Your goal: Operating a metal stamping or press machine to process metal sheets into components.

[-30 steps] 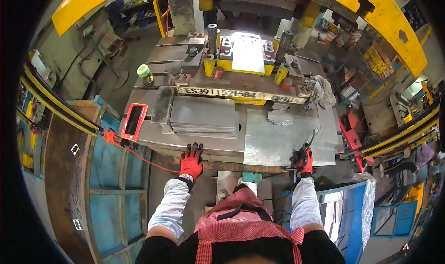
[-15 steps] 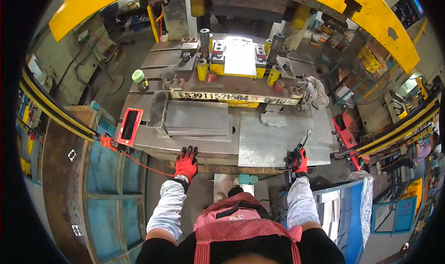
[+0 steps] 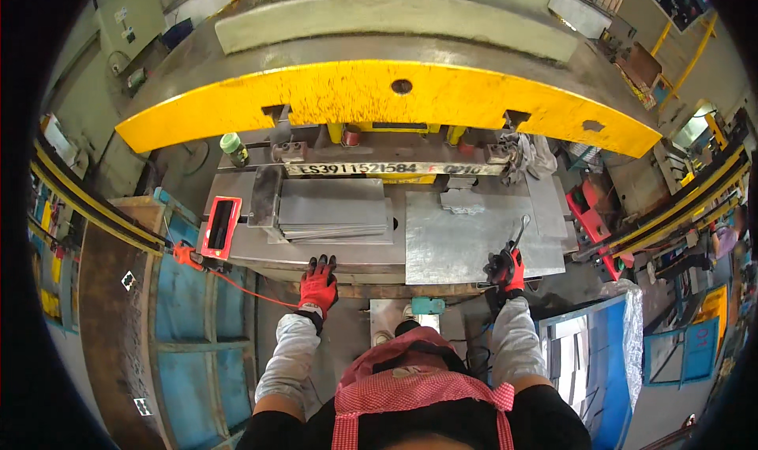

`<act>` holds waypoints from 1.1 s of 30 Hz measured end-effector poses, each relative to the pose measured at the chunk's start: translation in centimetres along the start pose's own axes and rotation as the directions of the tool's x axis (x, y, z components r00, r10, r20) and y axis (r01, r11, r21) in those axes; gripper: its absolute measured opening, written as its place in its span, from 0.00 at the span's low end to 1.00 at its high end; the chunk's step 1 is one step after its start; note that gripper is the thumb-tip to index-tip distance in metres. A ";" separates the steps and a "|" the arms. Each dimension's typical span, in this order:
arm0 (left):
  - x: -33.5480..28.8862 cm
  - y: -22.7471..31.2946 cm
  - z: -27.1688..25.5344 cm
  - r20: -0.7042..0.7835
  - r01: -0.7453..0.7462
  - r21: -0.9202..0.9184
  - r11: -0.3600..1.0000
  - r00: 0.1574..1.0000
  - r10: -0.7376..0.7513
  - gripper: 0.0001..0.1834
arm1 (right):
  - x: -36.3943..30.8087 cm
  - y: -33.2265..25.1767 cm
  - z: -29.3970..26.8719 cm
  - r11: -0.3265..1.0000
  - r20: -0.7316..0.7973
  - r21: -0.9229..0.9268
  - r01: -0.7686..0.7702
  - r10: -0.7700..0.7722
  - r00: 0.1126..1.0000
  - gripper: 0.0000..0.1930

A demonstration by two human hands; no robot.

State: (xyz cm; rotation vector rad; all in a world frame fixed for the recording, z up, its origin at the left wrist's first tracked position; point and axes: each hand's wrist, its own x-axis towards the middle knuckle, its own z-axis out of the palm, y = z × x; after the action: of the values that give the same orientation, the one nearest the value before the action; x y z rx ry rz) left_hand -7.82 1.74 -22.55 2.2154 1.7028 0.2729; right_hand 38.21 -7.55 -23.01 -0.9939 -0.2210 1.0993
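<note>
My left hand (image 3: 318, 284), in a red glove with dark fingertips, lies with fingers spread at the front edge of the press bed (image 3: 339, 270), near a stack of flat metal sheets (image 3: 332, 205). My right hand (image 3: 507, 270), gloved alike, is closed around a slim metal tool with a looped tip (image 3: 523, 227); the tool's lower part is hidden in the fingers. This hand rests at the front right of a larger flat metal plate (image 3: 450, 249). Several small metal pieces (image 3: 462, 200) lie at that plate's back edge.
A yellow press beam (image 3: 379, 95) spans the far side, hiding most of the die behind it. At left are a red-framed tray (image 3: 220, 227) and a green-capped bottle (image 3: 234, 149). A grey rag (image 3: 533, 156) hangs at right. Yellow-black rails (image 3: 95, 197) flank both sides.
The yellow press beam has come down and now covers the bright sheet and posts of the die. Both hands stay almost where they were, the right still on the tool.
</note>
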 end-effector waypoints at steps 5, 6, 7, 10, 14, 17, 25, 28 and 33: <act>0.4 0.0 -0.1 0.035 0.001 0.007 1.000 0.999 -0.001 0.24 | 1.5 1.1 -1.9 0.997 0.063 0.012 0.071 -0.072 0.995 0.09; 0.4 -0.1 -0.1 0.037 -0.003 0.011 1.000 0.999 0.002 0.24 | 1.6 1.2 -1.9 0.994 0.015 -0.029 0.102 -0.101 0.995 0.08; 0.5 -0.2 -0.1 0.053 -0.006 0.019 1.000 0.999 0.005 0.24 | 1.7 1.3 -1.8 0.989 -0.032 -0.070 0.130 -0.132 0.991 0.08; 0.2 -0.7 -0.1 0.063 0.003 0.018 1.000 0.998 -0.004 0.24 | 1.0 0.9 -0.9 0.999 0.011 -0.011 0.036 -0.036 0.999 0.08; 0.1 -0.6 -0.2 0.045 0.002 0.069 0.998 0.999 -0.005 0.24 | 0.1 0.3 1.0 0.984 -0.114 -0.154 0.092 -0.110 0.987 0.08; 1.1 -0.1 0.6 0.042 -0.069 0.054 0.996 0.997 0.067 0.23 | 0.8 0.4 -1.9 0.979 -0.108 -0.166 0.120 -0.139 0.984 0.07; -0.1 -0.5 0.7 0.008 0.026 0.060 0.998 1.000 -0.026 0.23 | -0.2 0.4 0.5 0.924 0.014 -0.341 0.172 -0.178 0.984 0.08; 0.4 0.5 0.0 0.027 0.018 0.042 0.999 0.999 -0.019 0.24 | -0.6 -0.6 0.4 0.934 0.033 -0.316 0.169 -0.167 0.985 0.14; 0.2 -0.9 1.2 0.026 0.057 -0.095 0.994 0.998 -0.054 0.23 | 0.9 -6.4 13.9 0.788 0.411 -0.549 0.280 -0.038 0.911 0.28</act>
State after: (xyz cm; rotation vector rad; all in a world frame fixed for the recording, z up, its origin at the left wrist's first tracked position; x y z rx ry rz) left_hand -8.16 1.95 -23.96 2.0917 1.6997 0.3074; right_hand 34.45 0.43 -10.44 -1.2807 -1.0140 1.0731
